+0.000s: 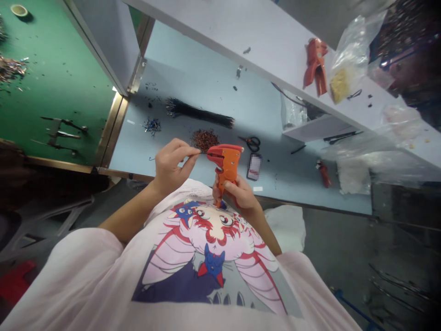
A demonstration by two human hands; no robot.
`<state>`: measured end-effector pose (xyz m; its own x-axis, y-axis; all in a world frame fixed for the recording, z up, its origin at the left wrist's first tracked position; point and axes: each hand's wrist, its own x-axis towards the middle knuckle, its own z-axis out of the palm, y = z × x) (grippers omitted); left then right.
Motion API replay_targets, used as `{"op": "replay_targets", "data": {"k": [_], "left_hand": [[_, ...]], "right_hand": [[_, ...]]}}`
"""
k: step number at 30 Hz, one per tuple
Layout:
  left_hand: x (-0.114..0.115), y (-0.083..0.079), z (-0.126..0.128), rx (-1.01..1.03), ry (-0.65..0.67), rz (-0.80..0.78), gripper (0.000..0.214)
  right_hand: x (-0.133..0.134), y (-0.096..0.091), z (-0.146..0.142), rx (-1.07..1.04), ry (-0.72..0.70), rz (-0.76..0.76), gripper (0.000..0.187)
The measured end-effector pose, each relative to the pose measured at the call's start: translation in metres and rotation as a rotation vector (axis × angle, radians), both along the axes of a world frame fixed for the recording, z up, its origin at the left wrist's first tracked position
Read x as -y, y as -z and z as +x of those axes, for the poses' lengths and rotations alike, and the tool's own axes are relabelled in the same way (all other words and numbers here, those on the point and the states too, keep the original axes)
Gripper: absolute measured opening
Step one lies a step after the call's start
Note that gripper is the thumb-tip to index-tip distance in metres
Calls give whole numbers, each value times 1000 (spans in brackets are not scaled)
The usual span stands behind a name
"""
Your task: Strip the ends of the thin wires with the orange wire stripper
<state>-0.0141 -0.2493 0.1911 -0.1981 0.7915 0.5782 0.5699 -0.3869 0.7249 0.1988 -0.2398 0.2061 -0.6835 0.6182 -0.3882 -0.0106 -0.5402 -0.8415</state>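
My right hand [239,191] is wrapped round the handle of an orange and red wire stripper [228,163], held upright near the table's front edge. Between the thumb and fingertips of my left hand [174,166] is a thin dark wire [203,152], its far end at the stripper's jaws. Whether the jaws grip the wire is too small to tell. Just behind the tool lies a heap of short reddish-brown bits [205,139]. Farther back a bundle of black wires [203,113] rests on the light blue table.
Scissors [253,143] and a phone [254,166] lie right of the stripper. Small blue and silver pieces [151,126] sit at left. A shelf [275,64] crosses the back, bearing another red tool [316,66]. A red-handled tool [324,174] lies farther right. A partition [103,41] stands left.
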Motion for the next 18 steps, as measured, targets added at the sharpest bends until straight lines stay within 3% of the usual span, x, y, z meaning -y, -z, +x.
{"op": "replay_targets", "data": {"k": [11, 18], "left_hand": [[1, 2, 0, -38, -7, -18, 4], [1, 2, 0, -7, -21, -5, 3]], "right_hand": [[-1, 3, -3, -30, 48, -60, 31], [-2, 0, 1, -155, -6, 34, 51]]}}
